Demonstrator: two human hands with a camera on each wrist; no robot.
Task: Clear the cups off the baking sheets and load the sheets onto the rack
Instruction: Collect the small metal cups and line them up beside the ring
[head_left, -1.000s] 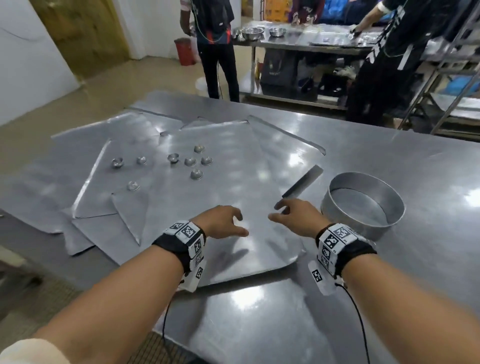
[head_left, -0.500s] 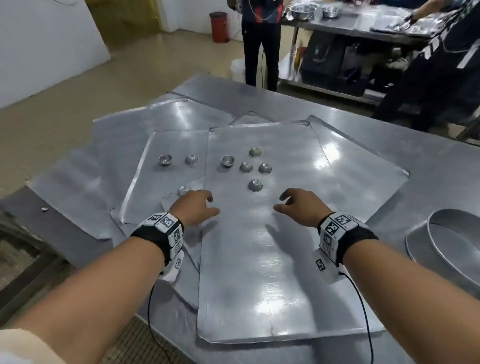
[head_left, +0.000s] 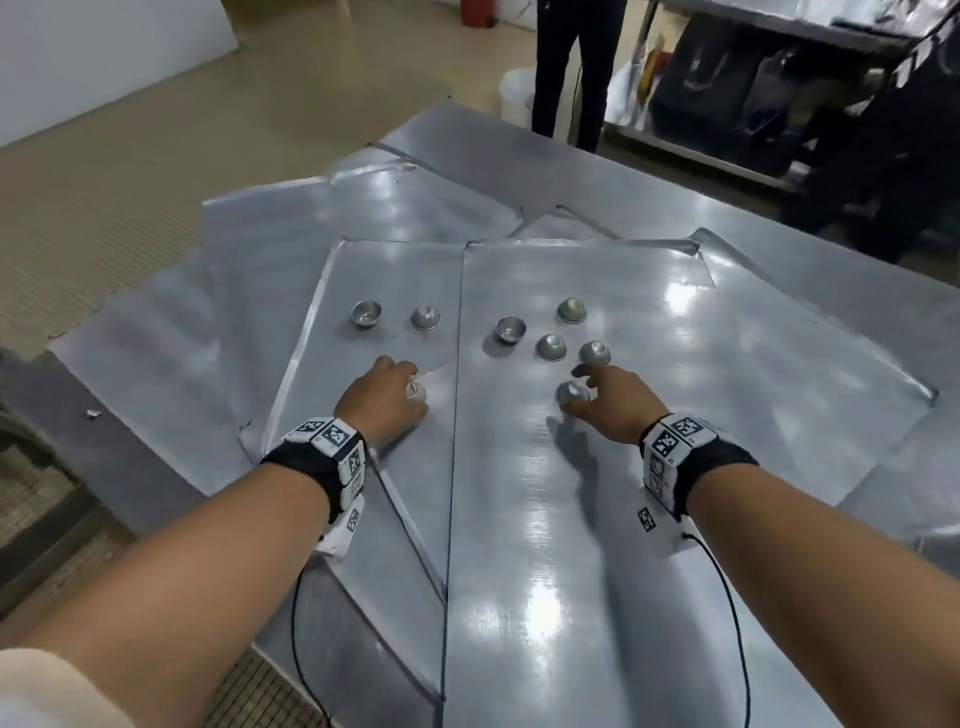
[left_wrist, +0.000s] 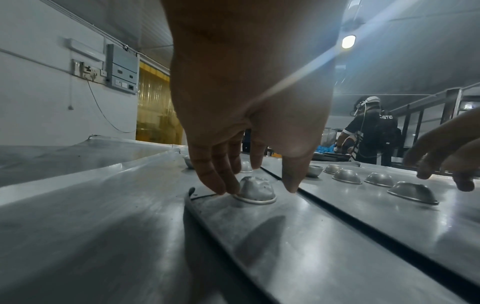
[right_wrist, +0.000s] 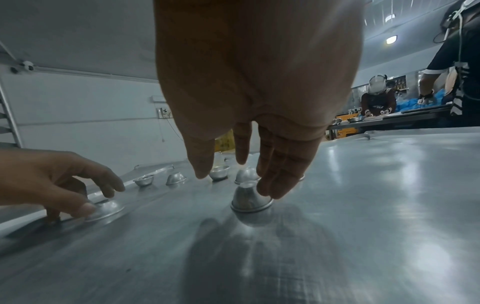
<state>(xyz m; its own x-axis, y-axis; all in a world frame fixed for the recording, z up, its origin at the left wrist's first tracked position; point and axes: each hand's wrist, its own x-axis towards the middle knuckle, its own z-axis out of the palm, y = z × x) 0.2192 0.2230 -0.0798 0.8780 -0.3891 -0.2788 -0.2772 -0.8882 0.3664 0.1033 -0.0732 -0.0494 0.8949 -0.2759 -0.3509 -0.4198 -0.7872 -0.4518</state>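
Several small metal cups stand on two overlapping baking sheets, the wide right sheet (head_left: 649, 519) and a left sheet (head_left: 358, 270) partly under it. My left hand (head_left: 400, 395) (left_wrist: 257, 190) straddles an upside-down cup (left_wrist: 255, 190) (head_left: 417, 391) by the seam. Its fingers (left_wrist: 221, 185) touch the cup's left side, and the thumb stands just off its right side. My right hand (head_left: 584, 387) (right_wrist: 235, 184) reaches over another upside-down cup (right_wrist: 250, 199) (head_left: 570, 392). There the fingers (right_wrist: 272, 185) touch the cup's top and the thumb is clear of it.
More cups sit beyond my hands: an upright one (head_left: 366, 313), an inverted one (head_left: 426, 317) and a cluster (head_left: 551, 346) on the right sheet. Further sheets (head_left: 249, 244) fan out underneath, past the table's left edge. People (head_left: 569, 67) stand at a far table.
Both hands have moved forward across the sheets and come down on the two nearest cups. My view has swung left and down, so the round ring pan has left the picture.
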